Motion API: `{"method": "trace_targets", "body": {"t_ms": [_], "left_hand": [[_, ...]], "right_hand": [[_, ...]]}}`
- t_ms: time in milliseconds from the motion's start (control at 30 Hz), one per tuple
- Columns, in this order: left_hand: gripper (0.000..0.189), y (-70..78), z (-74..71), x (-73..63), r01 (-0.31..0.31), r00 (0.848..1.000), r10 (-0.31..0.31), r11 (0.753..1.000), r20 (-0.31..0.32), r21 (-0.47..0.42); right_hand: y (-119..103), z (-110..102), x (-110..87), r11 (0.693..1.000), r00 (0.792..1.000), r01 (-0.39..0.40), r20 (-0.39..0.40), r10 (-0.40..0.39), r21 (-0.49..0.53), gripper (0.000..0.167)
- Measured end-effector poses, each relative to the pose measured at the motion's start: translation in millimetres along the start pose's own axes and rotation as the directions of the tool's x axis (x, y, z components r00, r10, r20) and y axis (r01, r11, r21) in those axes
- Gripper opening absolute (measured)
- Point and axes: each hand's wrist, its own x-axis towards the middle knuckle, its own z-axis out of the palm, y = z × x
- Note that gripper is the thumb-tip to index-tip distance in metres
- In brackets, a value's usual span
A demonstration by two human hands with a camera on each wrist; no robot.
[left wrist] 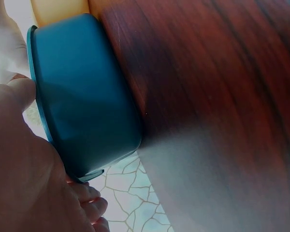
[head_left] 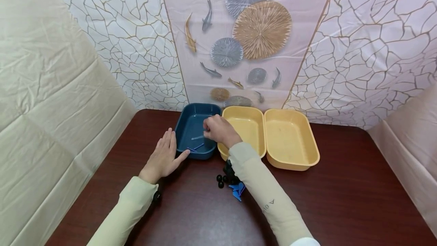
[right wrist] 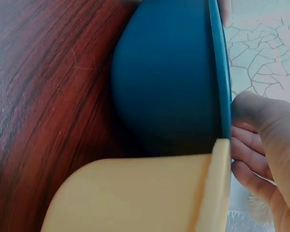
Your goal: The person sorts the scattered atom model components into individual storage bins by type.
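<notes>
My left hand [head_left: 163, 158] rests against the left side of the dark blue tray [head_left: 181, 124], fingers straight, thumb on its front rim. In the left wrist view, the thumb [left wrist: 24, 92] touches the rim. Two thin blue-purple sticks [head_left: 195, 147] lie in the tray near its front. My right hand [head_left: 220, 129] is over the tray's right side with its fingers curled. A pale, blurred stick [head_left: 197, 137] shows right at its fingertips; I cannot tell whether they pinch it. In the right wrist view, curled fingers [right wrist: 251, 152] appear beyond the tray rim.
Two yellow trays [head_left: 242, 111] [head_left: 291, 165] stand side by side to the right of the blue one. Small black balls [head_left: 221, 184] and flat blue pieces [head_left: 236, 193] lie on the dark wood table [head_left: 191, 208], partly under the right forearm. A patterned cloth [head_left: 252, 82] hangs behind.
</notes>
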Motion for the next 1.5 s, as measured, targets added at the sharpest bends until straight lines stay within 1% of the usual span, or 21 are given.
{"method": "trace_targets", "body": {"t_ms": [133,233,333,533,700,800,1000,1133,1333,1500], "left_hand": [[0.097,0.8,-0.4,-1.3,-0.003,1.000,0.003,1.000,-0.004,0.001],[0.097,0.9,-0.8,-1.4,-0.002,1.000,0.002,1.000,-0.003,0.000],[0.097,0.6,-1.1,-1.3,-0.001,1.000,0.001,1.000,-0.006,-0.001],[0.096,-0.2,-1.0,-1.1,-0.005,1.000,0.005,1.000,-0.018,-0.006],[0.096,-0.8,-1.2,-1.0,-0.008,1.000,0.008,1.000,-0.009,-0.009],[0.096,-1.3,-0.7,-0.6,-0.007,1.000,0.007,1.000,-0.007,-0.010],[0.097,-1.3,-0.2,0.2,-0.005,1.000,0.005,1.000,0.005,-0.012],[0.096,-0.5,-2.4,-0.9,-0.008,1.000,0.008,1.000,-0.010,-0.009],[0.096,1.2,-3.1,-1.7,-0.007,1.000,0.007,1.000,-0.005,-0.015],[0.095,2.3,-3.3,-2.1,-0.008,1.000,0.008,1.000,-0.002,-0.015]], "right_hand": [[0.7,-8.5,-4.8,1.000,1.000,0.006,0.004,-0.006,-0.021,0.015],[0.9,-20.3,-11.2,0.999,1.000,0.022,0.010,-0.022,-0.038,0.015],[1.2,-33.4,-20.0,0.997,0.998,0.047,0.033,-0.046,-0.056,0.016],[1.7,-55.8,-41.9,0.992,0.992,0.104,0.086,-0.098,-0.072,0.020],[3.1,-70.2,-63.3,0.983,0.985,0.162,0.074,-0.156,-0.083,0.015],[3.4,-76.5,-76.3,0.980,0.982,0.180,0.067,-0.174,-0.086,0.013],[1.1,-85.0,-103.1,0.978,0.980,0.187,0.084,-0.180,-0.094,0.017],[-0.2,-87.4,-118.3,0.972,0.974,0.214,0.091,-0.205,-0.098,0.017],[1.1,-88.6,-140.5,0.970,0.968,0.227,0.131,-0.215,-0.084,0.018],[6.5,-85.9,-158.7,0.966,0.962,0.250,0.134,-0.239,-0.071,0.015]]}}
